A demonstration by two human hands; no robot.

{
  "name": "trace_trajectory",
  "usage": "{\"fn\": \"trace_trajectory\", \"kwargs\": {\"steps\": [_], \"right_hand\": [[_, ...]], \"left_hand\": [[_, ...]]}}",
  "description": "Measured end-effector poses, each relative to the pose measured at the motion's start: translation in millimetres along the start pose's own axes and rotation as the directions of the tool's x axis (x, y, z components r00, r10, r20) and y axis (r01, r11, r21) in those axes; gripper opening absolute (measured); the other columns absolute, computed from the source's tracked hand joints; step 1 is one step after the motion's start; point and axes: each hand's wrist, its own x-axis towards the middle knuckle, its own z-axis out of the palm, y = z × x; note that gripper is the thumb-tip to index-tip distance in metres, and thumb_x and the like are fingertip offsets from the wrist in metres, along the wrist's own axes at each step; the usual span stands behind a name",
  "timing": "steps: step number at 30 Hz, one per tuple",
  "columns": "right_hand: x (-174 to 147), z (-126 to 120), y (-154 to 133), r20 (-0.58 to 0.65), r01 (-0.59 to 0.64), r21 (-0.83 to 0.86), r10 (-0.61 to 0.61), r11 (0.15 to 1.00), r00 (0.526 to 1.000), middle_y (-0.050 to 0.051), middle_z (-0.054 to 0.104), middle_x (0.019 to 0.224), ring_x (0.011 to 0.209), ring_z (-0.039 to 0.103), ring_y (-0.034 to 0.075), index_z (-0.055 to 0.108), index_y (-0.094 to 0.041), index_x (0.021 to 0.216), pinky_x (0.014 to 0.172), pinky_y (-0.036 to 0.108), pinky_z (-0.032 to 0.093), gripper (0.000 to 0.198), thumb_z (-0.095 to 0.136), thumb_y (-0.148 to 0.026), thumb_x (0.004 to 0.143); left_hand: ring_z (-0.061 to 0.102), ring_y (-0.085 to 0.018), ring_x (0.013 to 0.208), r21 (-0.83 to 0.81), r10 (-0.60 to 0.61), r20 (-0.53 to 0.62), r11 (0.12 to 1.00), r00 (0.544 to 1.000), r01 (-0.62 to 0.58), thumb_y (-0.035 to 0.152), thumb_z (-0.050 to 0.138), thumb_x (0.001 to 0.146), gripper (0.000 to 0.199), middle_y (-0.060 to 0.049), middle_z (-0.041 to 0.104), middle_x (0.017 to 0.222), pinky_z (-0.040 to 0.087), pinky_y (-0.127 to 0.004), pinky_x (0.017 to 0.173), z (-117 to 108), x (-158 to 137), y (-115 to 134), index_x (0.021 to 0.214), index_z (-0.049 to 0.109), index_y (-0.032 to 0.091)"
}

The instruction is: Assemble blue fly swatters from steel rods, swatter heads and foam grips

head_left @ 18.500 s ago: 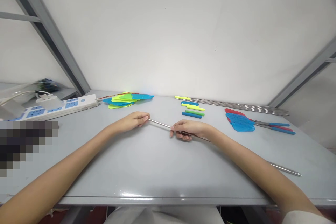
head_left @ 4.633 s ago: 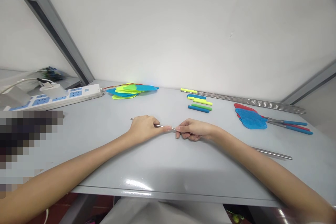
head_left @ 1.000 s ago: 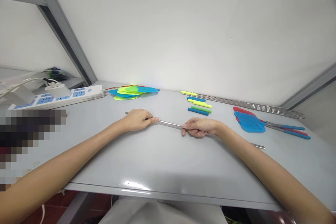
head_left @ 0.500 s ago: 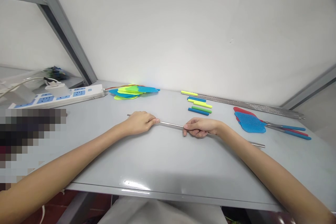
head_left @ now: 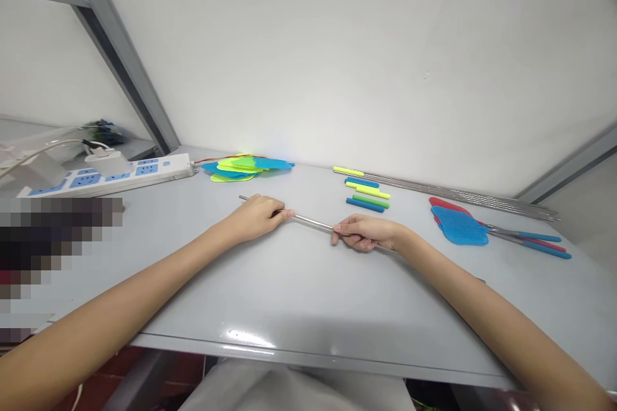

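Note:
A thin metal rod (head_left: 313, 223) runs between my two hands above the table, slanting down to the right. My left hand (head_left: 258, 216) is closed around it near its left end, and a short tip sticks out past the knuckles. My right hand (head_left: 364, 233) grips the rod further along with thumb and curled fingers. Behind my right forearm the rod is mostly hidden; only a small bit of its far end shows. Past my right hand lie several coloured handle sleeves (head_left: 370, 192), yellow, green and blue.
Fly swatter heads (head_left: 248, 166) are piled at the back left. Metal rods (head_left: 453, 191) lie along the wall. Fly swatters (head_left: 460, 225) with blue and red handles rest at the right. A power strip (head_left: 178, 167) with plugs is at the left, near a pixelated area.
The rod has tilted more: its left end is slightly higher and its right end lower, now largely behind my right forearm. Both hands still hold it.

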Motion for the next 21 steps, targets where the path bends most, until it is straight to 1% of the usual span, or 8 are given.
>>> {"fn": "trace_trajectory", "kwargs": {"steps": [3, 7, 9, 12, 16, 21], "right_hand": [[0.5, 0.2, 0.9, -0.003, 0.009, 0.008, -0.009, 1.0, 1.0, -0.008, 0.021, 0.05, 0.037, 0.016, 0.001, 0.053, -0.011, 0.085, 0.029, 0.013, 0.011, 0.031, 0.044, -0.04, 0.077], [2.3, 0.3, 2.9, -0.023, 0.032, 0.018, -0.032, 0.999, 0.999, -0.007, 0.021, 0.049, 0.037, 0.016, 0.002, 0.053, -0.011, 0.083, 0.029, 0.013, 0.011, 0.032, 0.043, -0.04, 0.077], [3.2, 0.7, 3.5, -0.032, 0.038, 0.02, -0.038, 0.999, 0.999, -0.007, 0.021, 0.049, 0.037, 0.016, 0.002, 0.053, -0.011, 0.083, 0.029, 0.013, 0.011, 0.032, 0.043, -0.041, 0.077], [3.7, 1.2, 3.2, -0.033, 0.042, 0.025, -0.041, 0.999, 0.999, -0.007, 0.021, 0.05, 0.037, 0.016, 0.002, 0.053, -0.011, 0.083, 0.029, 0.013, 0.011, 0.032, 0.044, -0.041, 0.077], [3.3, 1.5, 1.8, -0.033, 0.045, 0.031, -0.044, 0.998, 0.998, -0.007, 0.021, 0.05, 0.037, 0.017, 0.001, 0.053, -0.011, 0.082, 0.029, 0.013, 0.012, 0.032, 0.043, -0.041, 0.077], [3.7, 1.3, 1.2, -0.039, 0.043, 0.032, -0.042, 0.999, 0.998, -0.007, 0.021, 0.05, 0.036, 0.017, 0.001, 0.053, -0.01, 0.082, 0.028, 0.013, 0.011, 0.032, 0.043, -0.041, 0.078]], "left_hand": [[0.046, -0.015, 0.055, 0.024, -0.005, -0.033, 1.0, 0.999, 0.006, 0.053, 0.024, 0.078, 0.047, -0.003, 0.053, 0.058, 0.026, -0.025, 0.051, -1.2, 0.6, -1.1, 0.057, 0.047, 0.017], [0.048, -0.017, 0.065, 0.096, -0.015, -0.092, 0.995, 0.996, 0.024, 0.061, 0.028, 0.072, 0.051, -0.005, 0.053, 0.066, 0.03, -0.026, 0.058, -3.7, 2.8, -1.2, 0.062, 0.051, 0.017], [0.048, -0.018, 0.067, 0.121, -0.026, -0.097, 0.992, 0.995, 0.037, 0.064, 0.03, 0.069, 0.053, -0.005, 0.053, 0.066, 0.03, -0.027, 0.061, -5.0, 4.1, -1.3, 0.063, 0.053, 0.016], [0.048, -0.018, 0.067, 0.115, -0.039, -0.095, 0.992, 0.995, 0.05, 0.064, 0.03, 0.068, 0.054, -0.005, 0.053, 0.065, 0.031, -0.028, 0.065, -6.9, 5.3, -3.0, 0.062, 0.053, 0.016], [0.048, -0.016, 0.063, 0.081, -0.064, -0.092, 0.994, 0.994, 0.072, 0.063, 0.033, 0.068, 0.053, -0.005, 0.053, 0.062, 0.031, -0.026, 0.059, -10.0, 5.7, -8.3, 0.059, 0.053, 0.016], [0.045, -0.014, 0.055, 0.089, -0.072, -0.088, 0.993, 0.993, 0.08, 0.065, 0.031, 0.067, 0.054, -0.004, 0.052, 0.057, 0.027, -0.025, 0.051, -11.3, 6.2, -16.9, 0.056, 0.051, 0.016]]}}
